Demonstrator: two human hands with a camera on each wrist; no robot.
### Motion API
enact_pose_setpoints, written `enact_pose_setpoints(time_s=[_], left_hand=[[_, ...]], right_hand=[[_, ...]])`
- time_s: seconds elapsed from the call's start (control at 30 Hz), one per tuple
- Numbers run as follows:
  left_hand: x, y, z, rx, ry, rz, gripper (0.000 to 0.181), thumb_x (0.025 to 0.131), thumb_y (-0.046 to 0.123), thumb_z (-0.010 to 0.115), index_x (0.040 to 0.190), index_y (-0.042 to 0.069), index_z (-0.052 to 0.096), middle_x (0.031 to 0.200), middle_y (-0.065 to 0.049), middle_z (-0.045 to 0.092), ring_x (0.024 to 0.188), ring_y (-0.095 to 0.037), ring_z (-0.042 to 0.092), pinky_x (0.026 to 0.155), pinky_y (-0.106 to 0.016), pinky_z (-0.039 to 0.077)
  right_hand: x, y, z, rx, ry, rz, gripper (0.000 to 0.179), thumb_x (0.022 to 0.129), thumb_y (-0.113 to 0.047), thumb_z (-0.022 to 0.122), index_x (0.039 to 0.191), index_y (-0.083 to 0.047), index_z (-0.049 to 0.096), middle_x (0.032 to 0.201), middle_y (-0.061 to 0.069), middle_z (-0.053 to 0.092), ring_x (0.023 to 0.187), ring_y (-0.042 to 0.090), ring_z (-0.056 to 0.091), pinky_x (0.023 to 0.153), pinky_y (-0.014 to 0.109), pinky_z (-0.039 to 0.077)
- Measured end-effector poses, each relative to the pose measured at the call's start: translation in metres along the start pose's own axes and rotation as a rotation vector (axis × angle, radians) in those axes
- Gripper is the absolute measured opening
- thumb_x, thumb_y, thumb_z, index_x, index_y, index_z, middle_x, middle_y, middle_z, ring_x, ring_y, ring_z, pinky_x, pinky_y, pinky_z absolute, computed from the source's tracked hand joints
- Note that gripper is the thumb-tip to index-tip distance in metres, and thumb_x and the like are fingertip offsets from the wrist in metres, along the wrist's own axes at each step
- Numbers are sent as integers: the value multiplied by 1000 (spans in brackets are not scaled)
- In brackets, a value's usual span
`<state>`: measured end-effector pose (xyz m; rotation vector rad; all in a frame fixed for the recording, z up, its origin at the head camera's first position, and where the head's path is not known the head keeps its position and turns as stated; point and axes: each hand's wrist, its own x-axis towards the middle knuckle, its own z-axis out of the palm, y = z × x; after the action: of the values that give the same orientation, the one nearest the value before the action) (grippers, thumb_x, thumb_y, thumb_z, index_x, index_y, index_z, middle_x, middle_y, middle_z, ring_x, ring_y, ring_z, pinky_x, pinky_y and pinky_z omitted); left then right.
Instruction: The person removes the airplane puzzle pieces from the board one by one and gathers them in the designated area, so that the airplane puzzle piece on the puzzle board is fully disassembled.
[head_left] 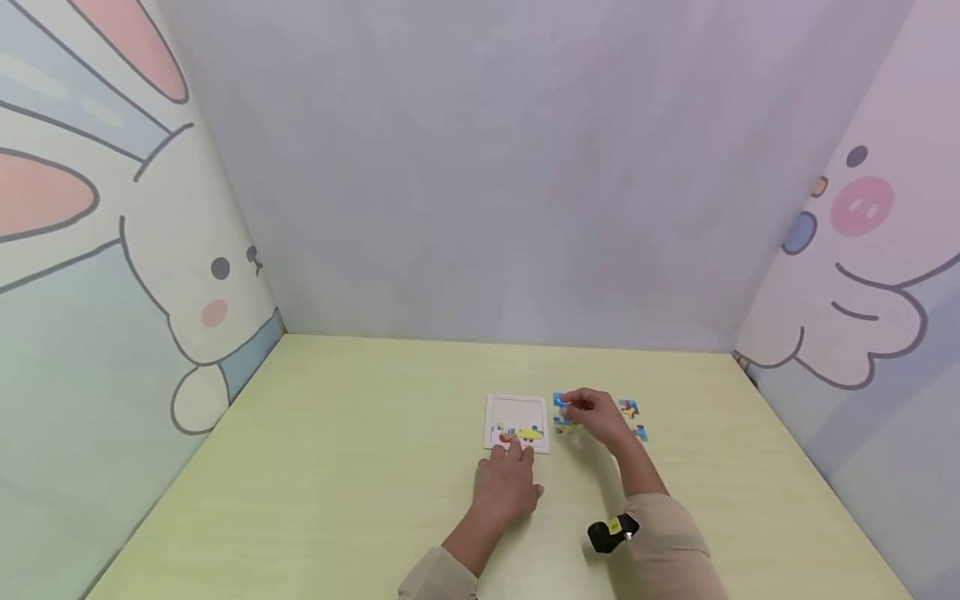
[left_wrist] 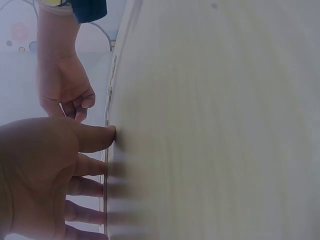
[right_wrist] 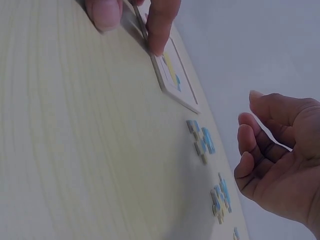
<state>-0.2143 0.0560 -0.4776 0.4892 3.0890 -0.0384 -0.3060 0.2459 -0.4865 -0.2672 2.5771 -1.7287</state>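
A square white puzzle frame (head_left: 489,421) lies flat on the table, with colourful pictures, one of them yellow (head_left: 529,434), along its near side. My left hand (head_left: 506,487) rests its extended fingertips on the frame's near edge; in the left wrist view its thumb (left_wrist: 97,138) points down beside them. Above the loose puzzle pieces just right of the frame is my right hand (head_left: 600,417). Its fingers are loosely bent in the right wrist view, the thumb (right_wrist: 280,107) apart from them, and nothing shows between. Below it lie blue puzzle pieces (right_wrist: 207,140).
More puzzle pieces (head_left: 628,407) lie to the right of my right hand. A black wrist device (head_left: 612,532) sits at the right sleeve. Pale walls stand behind and beside the table (head_left: 337,467), with a rabbit drawing (head_left: 202,292) on the left one.
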Motion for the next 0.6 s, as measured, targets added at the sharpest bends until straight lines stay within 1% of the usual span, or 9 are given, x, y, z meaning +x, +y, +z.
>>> enact_pose_setpoints(time_s=[0.13, 0.27, 0.47, 0.6], left_hand=[[1, 0, 1, 6, -1, -9, 60, 83, 51, 61, 131, 16, 53, 129, -4, 48, 103, -27, 47, 72, -40, 44], [3, 0, 2, 10, -8, -7, 61, 84, 52, 60, 132, 17, 52, 131, -4, 48, 104, -26, 47, 71, -40, 44], [3, -1, 3, 32, -17, -5, 61, 84, 54, 58, 133, 17, 52, 130, -3, 48, 102, -26, 47, 70, -39, 44], [3, -2, 3, 34, -21, -7, 61, 84, 54, 59, 132, 17, 52, 131, -3, 48, 102, -26, 47, 70, -40, 45]], right_hand=[[6, -5, 10, 9, -15, -14, 25, 87, -5, 64, 108, 8, 62, 84, 8, 61, 75, 19, 54, 67, 36, 48], [12, -9, 18, -22, -29, -19, 23, 86, -5, 65, 106, 6, 64, 82, 6, 60, 72, 17, 51, 62, 30, 45], [20, -14, 31, -46, -67, -13, 22, 86, -4, 64, 107, 4, 64, 79, 6, 58, 68, 19, 48, 57, 30, 41], [26, -15, 42, -57, -105, -5, 21, 86, -5, 64, 105, 2, 65, 82, 5, 58, 70, 19, 49, 59, 30, 43]])
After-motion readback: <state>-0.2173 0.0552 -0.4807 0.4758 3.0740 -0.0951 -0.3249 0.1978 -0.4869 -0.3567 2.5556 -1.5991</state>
